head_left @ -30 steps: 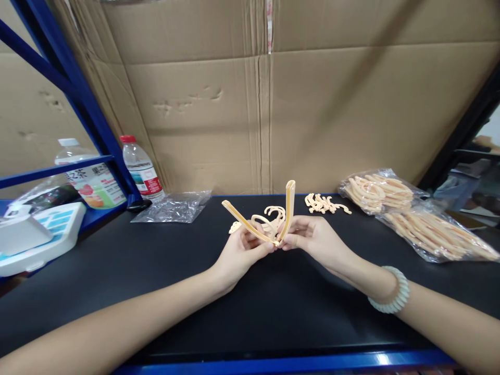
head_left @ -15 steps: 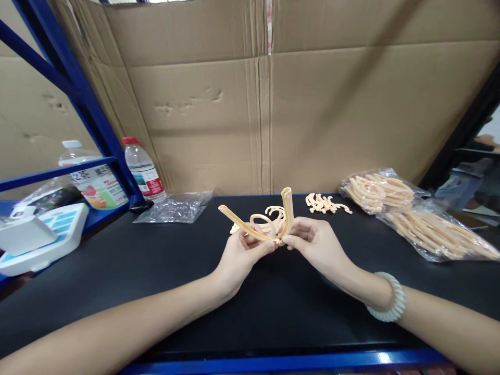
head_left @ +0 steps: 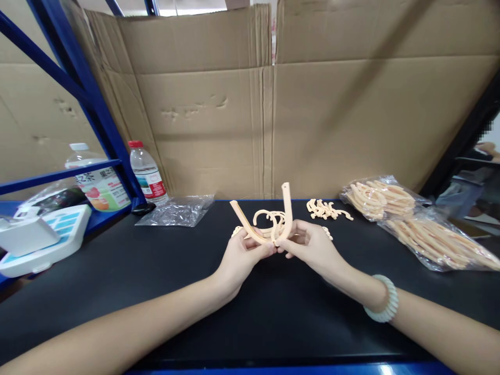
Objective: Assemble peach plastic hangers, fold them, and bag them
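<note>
My left hand is closed, thumb and fingers pinching the lower end of a curved beige strip with a groove along its inner side. Between the thumb and fingers of my right hand is a second curved beige strip, standing nearly upright with a small hole near its tip. The two lower ends meet between my fingertips, forming a wide U. Whether they are joined there I cannot tell. Just behind my hands lie more curved beige pieces, partly hidden by the strips and fingers.
Small hooked beige pieces lie farther back. Two clear bags of beige strips rest at right. At left are an empty plastic bag, a red-capped bottle and a white device. Cardboard walls the back of the black table.
Both held strips have turned: the left one is steeper, and the right one now shows its outer face rather than its hollow end. My hands stay together; the view has shifted slightly.
</note>
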Action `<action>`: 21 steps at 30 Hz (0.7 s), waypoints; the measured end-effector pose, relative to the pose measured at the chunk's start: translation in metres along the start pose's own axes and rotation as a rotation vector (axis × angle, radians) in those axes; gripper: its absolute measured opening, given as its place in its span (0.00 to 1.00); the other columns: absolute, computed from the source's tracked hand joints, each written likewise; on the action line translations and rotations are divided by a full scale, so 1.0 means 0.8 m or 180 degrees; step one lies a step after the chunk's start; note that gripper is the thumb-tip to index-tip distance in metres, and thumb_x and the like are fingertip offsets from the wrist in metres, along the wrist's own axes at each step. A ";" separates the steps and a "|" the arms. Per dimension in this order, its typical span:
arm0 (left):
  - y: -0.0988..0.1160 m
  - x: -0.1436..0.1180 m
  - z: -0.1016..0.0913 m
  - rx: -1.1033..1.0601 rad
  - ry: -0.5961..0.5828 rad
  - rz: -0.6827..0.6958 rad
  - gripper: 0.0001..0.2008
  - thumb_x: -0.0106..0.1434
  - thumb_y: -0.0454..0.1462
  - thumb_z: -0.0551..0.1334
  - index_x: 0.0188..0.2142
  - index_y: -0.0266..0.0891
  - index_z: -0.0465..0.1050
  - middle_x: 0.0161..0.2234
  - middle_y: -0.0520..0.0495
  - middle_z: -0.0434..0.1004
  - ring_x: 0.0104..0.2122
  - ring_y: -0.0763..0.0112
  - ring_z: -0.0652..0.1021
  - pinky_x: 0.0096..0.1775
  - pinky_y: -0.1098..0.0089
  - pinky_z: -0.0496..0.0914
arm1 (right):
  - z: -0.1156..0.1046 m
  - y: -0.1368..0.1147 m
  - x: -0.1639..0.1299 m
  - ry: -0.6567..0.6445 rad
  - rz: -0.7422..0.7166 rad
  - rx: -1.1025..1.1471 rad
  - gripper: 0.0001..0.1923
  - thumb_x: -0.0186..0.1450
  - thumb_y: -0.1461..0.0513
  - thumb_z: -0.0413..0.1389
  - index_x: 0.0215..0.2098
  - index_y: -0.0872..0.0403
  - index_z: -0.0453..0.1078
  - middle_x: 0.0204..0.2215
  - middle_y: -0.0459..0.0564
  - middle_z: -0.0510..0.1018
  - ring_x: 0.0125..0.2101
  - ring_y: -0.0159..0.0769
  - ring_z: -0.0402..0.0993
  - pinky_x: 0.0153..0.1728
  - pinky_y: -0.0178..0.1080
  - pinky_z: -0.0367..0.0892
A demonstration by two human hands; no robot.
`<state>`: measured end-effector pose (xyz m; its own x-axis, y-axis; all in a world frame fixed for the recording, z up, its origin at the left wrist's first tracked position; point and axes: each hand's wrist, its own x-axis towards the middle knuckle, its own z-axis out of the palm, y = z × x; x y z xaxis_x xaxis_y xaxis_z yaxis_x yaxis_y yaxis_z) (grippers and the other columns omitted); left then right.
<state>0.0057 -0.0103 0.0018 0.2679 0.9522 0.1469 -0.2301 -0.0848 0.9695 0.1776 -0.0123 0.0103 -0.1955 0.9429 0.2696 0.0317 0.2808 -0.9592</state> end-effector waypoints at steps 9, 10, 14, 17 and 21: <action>0.036 0.021 -0.035 -0.0206 0.0243 -0.0375 0.15 0.48 0.34 0.73 0.31 0.35 0.68 0.28 0.49 0.78 0.29 0.76 0.78 0.36 0.76 0.73 | -0.096 -0.028 0.031 -0.0814 -0.0603 -0.1599 0.08 0.56 0.59 0.63 0.31 0.56 0.75 0.25 0.47 0.77 0.26 0.34 0.72 0.26 0.33 0.65; 0.039 0.025 -0.040 -0.0200 0.0200 -0.0435 0.15 0.47 0.34 0.73 0.30 0.35 0.68 0.30 0.48 0.79 0.29 0.75 0.79 0.36 0.76 0.73 | -0.104 -0.029 0.033 -0.0809 -0.0719 -0.1886 0.07 0.57 0.59 0.62 0.30 0.56 0.75 0.25 0.47 0.77 0.26 0.34 0.72 0.26 0.34 0.64; 0.045 0.042 -0.068 0.0090 -0.0054 -0.0606 0.15 0.46 0.33 0.73 0.32 0.34 0.72 0.34 0.47 0.79 0.33 0.75 0.78 0.39 0.77 0.72 | -0.127 -0.032 0.036 -0.1017 -0.0904 -0.2638 0.06 0.58 0.60 0.60 0.28 0.56 0.74 0.26 0.48 0.76 0.26 0.33 0.69 0.26 0.34 0.60; 0.047 0.053 -0.088 0.0740 -0.0517 -0.0471 0.13 0.47 0.36 0.72 0.31 0.35 0.73 0.31 0.49 0.78 0.32 0.74 0.77 0.38 0.74 0.71 | -0.136 -0.034 0.035 -0.1260 -0.0787 -0.2893 0.05 0.56 0.61 0.61 0.26 0.55 0.74 0.26 0.47 0.75 0.28 0.34 0.69 0.29 0.35 0.61; 0.053 0.057 -0.098 0.2612 -0.1015 0.0501 0.10 0.52 0.40 0.68 0.29 0.36 0.73 0.28 0.50 0.75 0.30 0.70 0.75 0.34 0.70 0.68 | -0.136 -0.028 0.035 -0.1545 -0.0544 -0.3053 0.05 0.53 0.62 0.65 0.26 0.55 0.75 0.26 0.46 0.75 0.31 0.35 0.70 0.33 0.36 0.62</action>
<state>-0.0654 0.0526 0.0339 0.5653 0.7952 0.2192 0.4229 -0.5076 0.7507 0.2783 0.0274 0.0482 -0.6297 0.7661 0.1289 0.6781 0.6230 -0.3899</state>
